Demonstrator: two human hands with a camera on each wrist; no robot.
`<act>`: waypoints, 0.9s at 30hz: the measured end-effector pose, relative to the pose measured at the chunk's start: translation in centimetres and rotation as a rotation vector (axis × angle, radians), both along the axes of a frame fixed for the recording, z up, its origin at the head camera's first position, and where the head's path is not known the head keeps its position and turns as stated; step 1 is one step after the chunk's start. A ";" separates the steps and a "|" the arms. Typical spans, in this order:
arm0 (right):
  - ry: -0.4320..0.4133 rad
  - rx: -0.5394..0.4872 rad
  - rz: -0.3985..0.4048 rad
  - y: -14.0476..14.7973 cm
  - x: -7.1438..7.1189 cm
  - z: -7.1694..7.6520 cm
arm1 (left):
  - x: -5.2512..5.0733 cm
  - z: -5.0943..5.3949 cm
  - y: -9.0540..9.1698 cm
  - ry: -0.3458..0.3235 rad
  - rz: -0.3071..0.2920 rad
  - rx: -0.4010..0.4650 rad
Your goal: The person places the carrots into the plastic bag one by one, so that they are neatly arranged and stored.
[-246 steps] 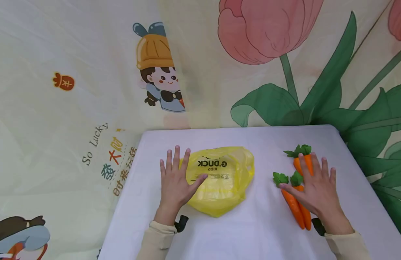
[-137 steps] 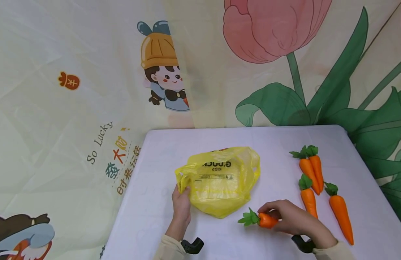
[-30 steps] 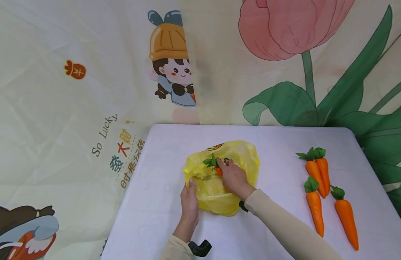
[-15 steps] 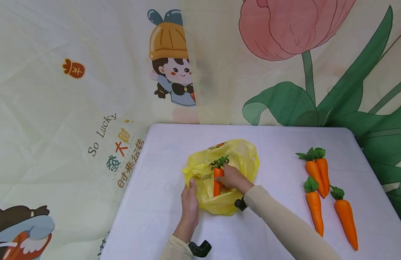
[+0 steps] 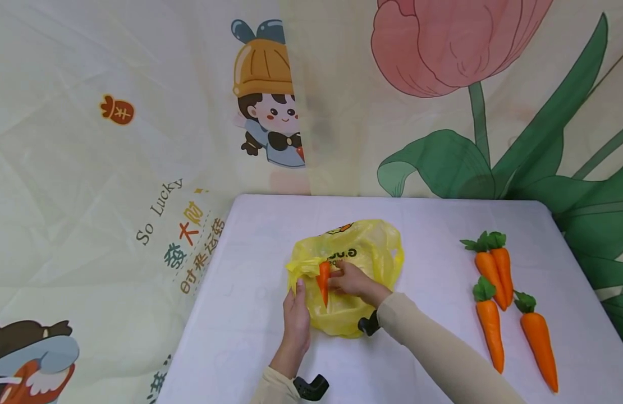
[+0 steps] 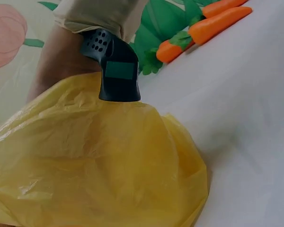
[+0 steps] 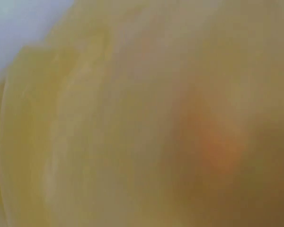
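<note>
In the head view a yellow plastic bag [image 5: 342,320] lies on the table, its left edge held by my left hand [image 5: 296,320]. My right hand [image 5: 354,281] is over the bag, fingers at an orange carrot [image 5: 323,282] whose tip points down toward me; its leafy top cannot be made out. The left wrist view shows the yellow bag [image 6: 109,161] filling the lower left, with part of the other forearm [image 6: 61,56] behind it. Only blurred yellow bag [image 7: 28,118] and an orange patch show in the right wrist view.
Several carrots lie on the right of the table [image 5: 422,224]: a pair [image 5: 500,275] at the back, one [image 5: 490,334] in front of them and another [image 5: 540,348] to the right. A printed cloth hangs behind the table.
The carrot at my right hand has shifted left and turned, so its tip now points toward me and its leaves no longer show. My left hand has stayed at the bag's left edge.
</note>
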State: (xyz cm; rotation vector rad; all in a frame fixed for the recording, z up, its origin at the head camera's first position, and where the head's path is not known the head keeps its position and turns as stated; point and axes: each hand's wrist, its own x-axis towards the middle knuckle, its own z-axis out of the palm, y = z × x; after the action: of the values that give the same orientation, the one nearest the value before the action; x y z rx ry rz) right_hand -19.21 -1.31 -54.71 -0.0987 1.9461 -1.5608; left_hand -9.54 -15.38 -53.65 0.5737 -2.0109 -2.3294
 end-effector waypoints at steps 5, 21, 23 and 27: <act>-0.060 0.024 0.062 0.3 0.5 0.6 | -0.1 0.1 0.0 0.002 -0.003 0.002; -0.039 -0.041 0.250 1.0 1.3 0.5 | -0.2 0.0 -0.3 0.030 -0.021 0.013; -0.008 -0.008 0.242 1.5 1.4 0.9 | -0.2 0.0 -0.3 0.035 -0.019 0.007; 0.053 0.029 0.230 2.7 1.7 2.5 | -0.2 0.0 -0.4 0.040 -0.011 -0.013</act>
State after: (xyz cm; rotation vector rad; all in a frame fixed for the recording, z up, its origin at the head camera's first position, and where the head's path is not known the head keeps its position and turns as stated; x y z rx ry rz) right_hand -17.49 1.39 -52.26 -0.3427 1.9220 -1.3918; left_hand -9.70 -15.83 -53.67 0.5122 -2.0157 -2.3135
